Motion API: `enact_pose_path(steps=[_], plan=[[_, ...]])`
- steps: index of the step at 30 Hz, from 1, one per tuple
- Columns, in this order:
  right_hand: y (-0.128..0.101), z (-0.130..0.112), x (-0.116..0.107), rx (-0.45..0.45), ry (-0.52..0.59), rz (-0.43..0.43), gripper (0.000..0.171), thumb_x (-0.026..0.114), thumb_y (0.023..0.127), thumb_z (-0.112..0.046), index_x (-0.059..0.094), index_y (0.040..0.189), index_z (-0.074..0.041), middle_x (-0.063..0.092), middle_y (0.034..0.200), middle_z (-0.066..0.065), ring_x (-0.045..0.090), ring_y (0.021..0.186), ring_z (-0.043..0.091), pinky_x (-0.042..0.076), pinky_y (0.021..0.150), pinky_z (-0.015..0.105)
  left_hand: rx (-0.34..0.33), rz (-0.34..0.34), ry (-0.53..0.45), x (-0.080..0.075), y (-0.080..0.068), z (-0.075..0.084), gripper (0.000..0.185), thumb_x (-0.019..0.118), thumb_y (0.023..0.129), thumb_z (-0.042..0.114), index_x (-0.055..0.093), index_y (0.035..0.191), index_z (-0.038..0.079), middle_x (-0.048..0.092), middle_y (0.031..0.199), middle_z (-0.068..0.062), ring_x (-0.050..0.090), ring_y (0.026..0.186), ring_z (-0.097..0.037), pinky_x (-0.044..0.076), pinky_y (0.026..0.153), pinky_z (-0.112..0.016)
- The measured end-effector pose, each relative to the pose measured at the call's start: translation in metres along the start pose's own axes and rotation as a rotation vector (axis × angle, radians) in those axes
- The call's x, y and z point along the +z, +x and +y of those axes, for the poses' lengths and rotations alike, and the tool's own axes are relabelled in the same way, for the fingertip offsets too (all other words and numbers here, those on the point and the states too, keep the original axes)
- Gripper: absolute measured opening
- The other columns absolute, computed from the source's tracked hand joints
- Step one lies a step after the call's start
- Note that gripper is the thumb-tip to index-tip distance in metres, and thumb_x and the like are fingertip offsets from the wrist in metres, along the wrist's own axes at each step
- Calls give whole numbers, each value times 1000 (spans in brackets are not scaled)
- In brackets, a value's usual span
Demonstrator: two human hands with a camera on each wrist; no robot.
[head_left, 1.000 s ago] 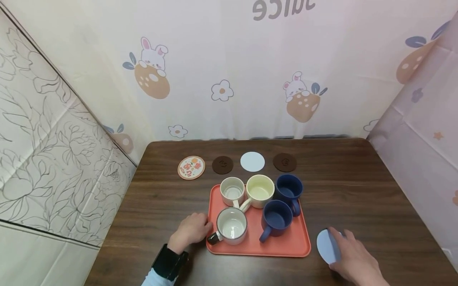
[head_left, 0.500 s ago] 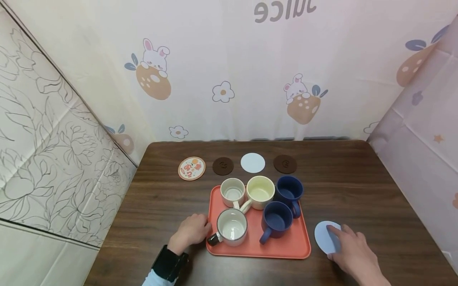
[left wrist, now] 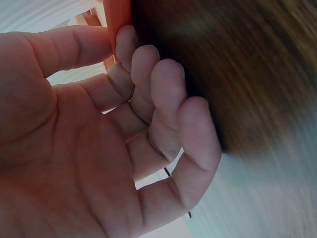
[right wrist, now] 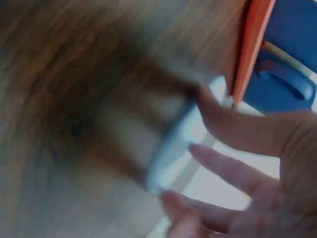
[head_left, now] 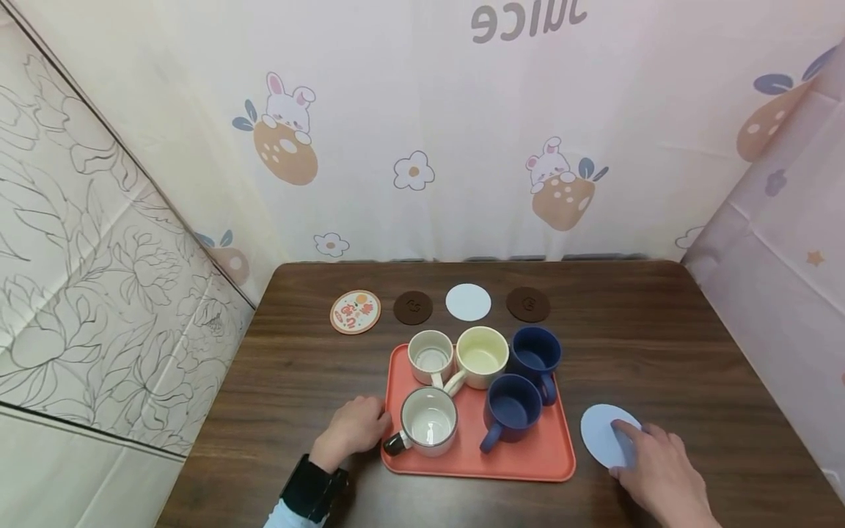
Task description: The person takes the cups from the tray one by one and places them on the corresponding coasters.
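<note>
A: We see the right hand (head_left: 656,477) resting on the pale blue round coaster (head_left: 604,434), which lies flat on the dark brown wooden table (head_left: 660,345) near its front right corner. The fingers (head_left: 627,433) are fairly straight and press on its near right part; nothing is clasped.

B: Being a flat disc, it has no long axis and points nowhere; its face looks up. It sits just beside the right edge of the orange rectangular plastic tray (head_left: 528,458), apart from it by a narrow strip of wood.

A: And the left hand (head_left: 353,431)?

B: We see it at the tray's front left corner, fingers curled against the rim, beside the white mug with the dark handle (head_left: 428,422). The left wrist view shows the fingertips (left wrist: 130,42) at the orange edge.

A: The tray's long axis runs from the front edge towards the back. On it stand five mugs, among them two navy blue mugs (head_left: 511,407) on its right side.

B: For room, we see bare wood right of the coaster up to the table's right edge, and behind it towards the back right corner. Along the back stands a row of four round coasters (head_left: 467,302).
</note>
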State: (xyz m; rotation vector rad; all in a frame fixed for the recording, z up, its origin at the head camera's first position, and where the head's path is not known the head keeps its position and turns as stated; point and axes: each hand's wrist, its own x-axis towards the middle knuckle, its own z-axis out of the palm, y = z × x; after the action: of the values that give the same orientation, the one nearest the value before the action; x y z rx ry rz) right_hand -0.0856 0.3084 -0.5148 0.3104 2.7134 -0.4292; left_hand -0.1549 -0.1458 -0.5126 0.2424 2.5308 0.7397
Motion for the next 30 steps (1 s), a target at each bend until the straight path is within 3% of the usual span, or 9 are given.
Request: enact_pose_path(steps=[6,10,19,30], plan=[[22,-3,-8,-22,46,76,64,90,82,-22,64,133,5,46,134,44,44,119,62,44,84,79,-13,4,10,0,2,-1,20,63,104,20,68,86,13,56,68,-2,55,61,-19,45,59,-33],[31,-8,-11,-20,46,111,63,89,82,-22,64,133,6,46,133,45,44,119,61,43,86,78,-15,10,19,0,4,-1,20,63,104,20,68,86,12,55,68,-2,55,61,-19,44,59,-32],[23,-12,-3,-22,34,119,53,81,84,-3,64,133,6,47,135,41,45,123,62,45,85,77,16,33,48,1,1,-1,23,60,103,17,65,81,14,52,66,-1,52,60,-18,40,58,-32],[31,-11,-6,-51,20,200,47,80,83,0,66,128,8,51,131,39,54,116,61,50,79,72,13,32,43,1,0,1,23,61,103,18,65,81,15,52,66,-1,53,61,-18,40,58,-32]])
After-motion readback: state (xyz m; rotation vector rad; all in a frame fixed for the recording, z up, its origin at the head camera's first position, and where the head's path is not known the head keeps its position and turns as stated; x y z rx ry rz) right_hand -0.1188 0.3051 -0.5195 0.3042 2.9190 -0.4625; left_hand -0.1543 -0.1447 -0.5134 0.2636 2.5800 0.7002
